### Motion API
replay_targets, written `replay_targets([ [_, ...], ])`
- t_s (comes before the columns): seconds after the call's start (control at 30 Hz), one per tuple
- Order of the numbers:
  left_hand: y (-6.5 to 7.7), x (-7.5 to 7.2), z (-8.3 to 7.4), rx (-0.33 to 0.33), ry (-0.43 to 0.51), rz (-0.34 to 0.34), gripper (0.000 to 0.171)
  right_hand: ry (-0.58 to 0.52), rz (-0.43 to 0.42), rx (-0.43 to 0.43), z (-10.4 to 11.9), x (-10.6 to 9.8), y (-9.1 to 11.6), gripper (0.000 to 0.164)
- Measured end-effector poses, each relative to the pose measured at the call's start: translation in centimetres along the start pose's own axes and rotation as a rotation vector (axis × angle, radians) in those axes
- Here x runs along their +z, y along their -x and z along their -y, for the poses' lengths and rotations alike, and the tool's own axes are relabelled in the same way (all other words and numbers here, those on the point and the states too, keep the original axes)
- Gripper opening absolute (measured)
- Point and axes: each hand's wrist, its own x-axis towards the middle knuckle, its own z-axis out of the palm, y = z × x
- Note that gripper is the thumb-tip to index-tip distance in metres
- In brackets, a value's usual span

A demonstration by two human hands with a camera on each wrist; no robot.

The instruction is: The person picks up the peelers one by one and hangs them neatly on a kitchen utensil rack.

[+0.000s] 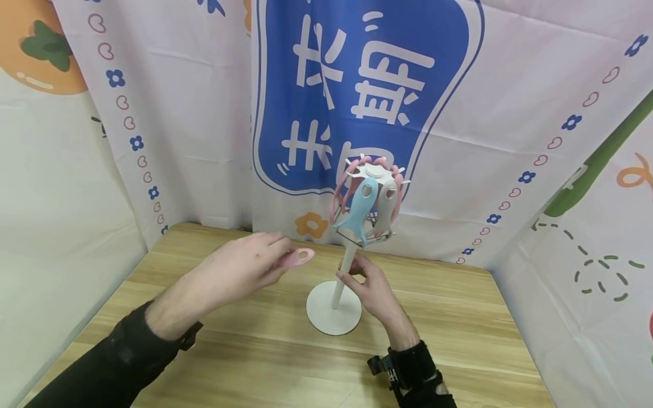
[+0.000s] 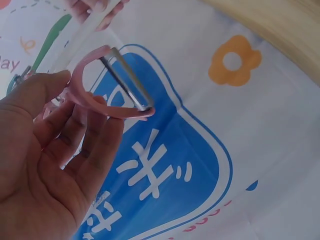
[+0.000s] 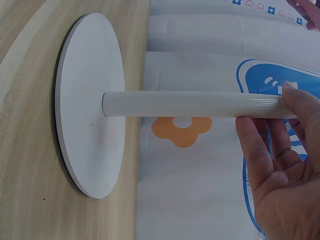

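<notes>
A pink peeler [image 2: 85, 95] with a metal blade is pinched between thumb and fingers of my left hand [image 1: 250, 262]; in the head view only its holed handle end shows past the fingers. My right hand [image 1: 371, 283] grips the white post [image 3: 175, 104] of a stand, below its rack. The stand's round white base [image 1: 326, 317] rests on the table. On the white top rack [image 1: 374, 170] hang several peelers, among them a light blue peeler [image 1: 361, 208], a grey peeler [image 1: 386, 207] and pink ones. My left hand is left of the post, apart from the stand.
The wood-grain table [image 1: 439, 340] reaches back to a white printed curtain [image 1: 204, 141] with a large blue sign design. Printed white cloth walls [image 1: 576, 272] stand at both sides. Black straps with cameras [image 1: 408, 368] sit on both wrists.
</notes>
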Motion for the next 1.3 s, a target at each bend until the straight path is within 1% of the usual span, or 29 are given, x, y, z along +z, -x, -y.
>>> replay_targets([
  [0.1,-0.3,-0.3,0.1,0.022,0.002,-0.015,0.03,0.013,-0.002,-0.004,-0.1,0.0,0.0,0.027],
  [0.2,-0.6,-0.5,0.2,0.051,-0.012,-0.038,0.024,0.017,-0.004,-0.008,-0.1,0.0,0.0,0.026],
  [0.27,-0.8,-0.8,0.1,0.052,-0.015,-0.055,0.022,0.017,-0.005,-0.009,-0.1,0.0,0.0,0.024],
  [0.4,-1.3,-1.4,0.1,0.049,-0.004,-0.106,0.025,0.017,-0.006,-0.013,0.0,0.0,0.0,0.02],
  [0.5,-1.7,-2.0,-0.1,0.054,-0.002,-0.16,0.032,0.015,-0.005,-0.015,0.0,0.0,-0.1,0.022],
  [0.63,-2.0,-2.3,-0.3,0.038,0.025,-0.23,0.038,0.013,-0.002,-0.012,-0.1,0.0,-0.1,0.025],
  [0.83,-2.6,-2.3,-0.8,-0.005,0.097,-0.341,0.046,0.01,-0.005,-0.007,0.0,0.0,0.0,0.015],
  [0.9,-2.8,-2.3,-0.9,-0.013,0.121,-0.369,0.047,0.01,-0.005,-0.006,0.0,0.0,0.0,0.015],
  [1.07,-3.2,-2.1,-1.2,-0.021,0.167,-0.403,0.045,0.012,-0.004,-0.007,0.1,0.0,0.1,0.022],
  [1.3,-3.7,-2.1,-1.5,-0.014,0.202,-0.426,0.046,0.002,-0.002,0.002,0.0,-0.1,0.1,0.02],
])
